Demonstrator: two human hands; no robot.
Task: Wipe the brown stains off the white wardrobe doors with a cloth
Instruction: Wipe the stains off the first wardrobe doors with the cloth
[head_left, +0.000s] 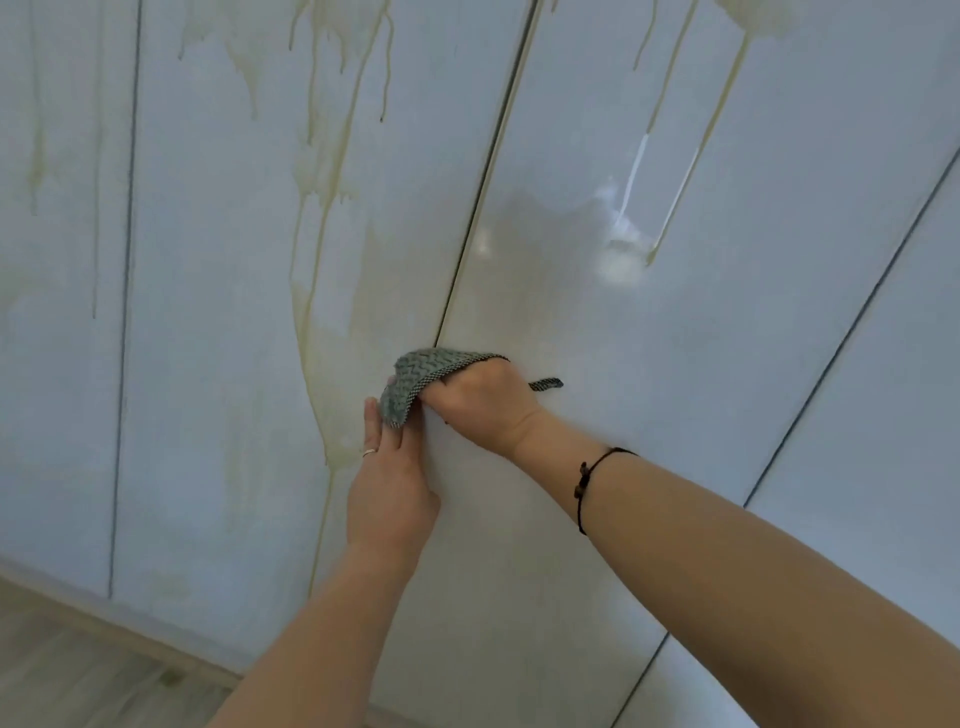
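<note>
Glossy white wardrobe doors (218, 312) fill the head view, streaked with yellowish-brown drip stains (322, 171) running down from the top. More drips (691, 156) mark the door to the right of the middle gap. My right hand (483, 405) grips a grey-green patterned cloth (415, 379) against the door at the gap between two doors. My left hand (389, 478) lies just below with straight fingers, its fingertips touching the cloth's lower edge. A ring is on one left finger.
A pale wooden floor (67, 670) shows at the lower left below the wardrobe's base. A dark cord bracelet (587, 478) circles my right wrist. Dark vertical gaps (124, 312) separate the door panels.
</note>
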